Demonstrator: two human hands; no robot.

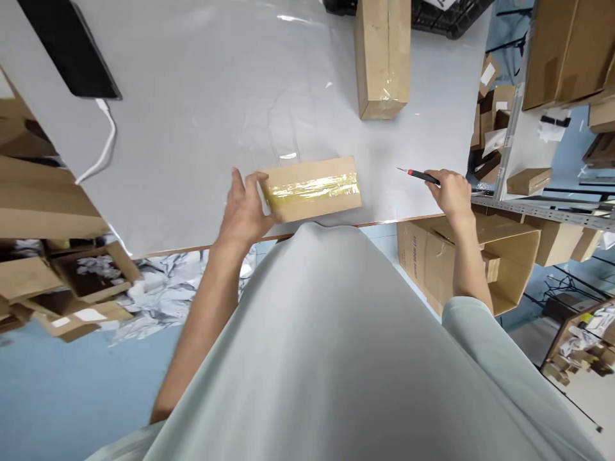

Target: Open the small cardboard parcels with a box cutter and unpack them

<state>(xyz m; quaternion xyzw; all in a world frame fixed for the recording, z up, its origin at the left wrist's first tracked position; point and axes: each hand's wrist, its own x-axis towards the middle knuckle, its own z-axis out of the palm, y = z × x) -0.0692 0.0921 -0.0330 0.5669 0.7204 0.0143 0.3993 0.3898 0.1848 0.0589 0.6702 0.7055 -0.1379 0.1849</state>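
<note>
A small cardboard box (311, 206) lies near the table's front edge, with shiny yellowish tape running along its top. My left hand (244, 208) grips its left end, thumb at the near corner and index finger at the far corner. To the right, my right hand (450, 191) is closed around a craft knife (423, 176) with a black and red handle. The knife's thin blade points left toward the box, apart from it and over the table.
A taller taped carton (384, 61) stands on the grey table (192, 128), beside a black crate (449, 22). At the far left lie a phone (67, 45) and its white cable (111, 131). An open carton (427, 262) stands below the right edge; shelves and more boxes flank both sides.
</note>
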